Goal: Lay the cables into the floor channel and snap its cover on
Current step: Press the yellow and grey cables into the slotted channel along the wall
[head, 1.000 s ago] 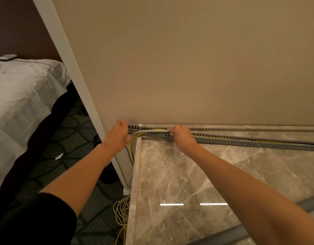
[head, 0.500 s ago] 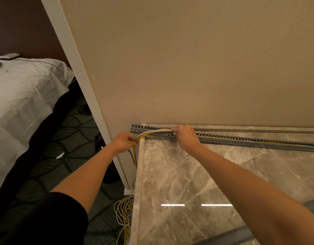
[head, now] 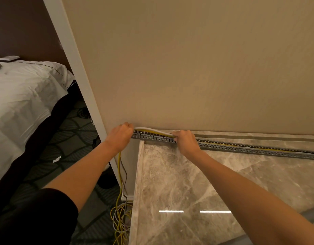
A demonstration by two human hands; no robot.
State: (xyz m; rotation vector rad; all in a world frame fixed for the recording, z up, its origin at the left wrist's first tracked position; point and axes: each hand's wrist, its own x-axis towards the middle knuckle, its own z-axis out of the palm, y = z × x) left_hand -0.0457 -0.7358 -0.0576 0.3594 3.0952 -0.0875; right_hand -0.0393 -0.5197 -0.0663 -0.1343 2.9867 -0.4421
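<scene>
Bedroom, likely a hotel, made bed (head: 23,96), patterned carpet (head: 73,138), marble floor (head: 196,174)

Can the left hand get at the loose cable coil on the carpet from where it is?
Probably yes. The left hand grips the cables at the channel's left end, and the loose coil lies below it with nothing between. It would have to let go first.

The floor (head: 196,183) at right is polished marble-look stone, glossy enough to mirror two lamp strips. The channel (head: 241,149) looks like matt grey slotted plastic. The cables (head: 120,214) have smooth yellow and white sheaths. The wall (head: 188,68) is matt beige; the bed (head: 23,96), far left, wears creased white cloth.
</scene>
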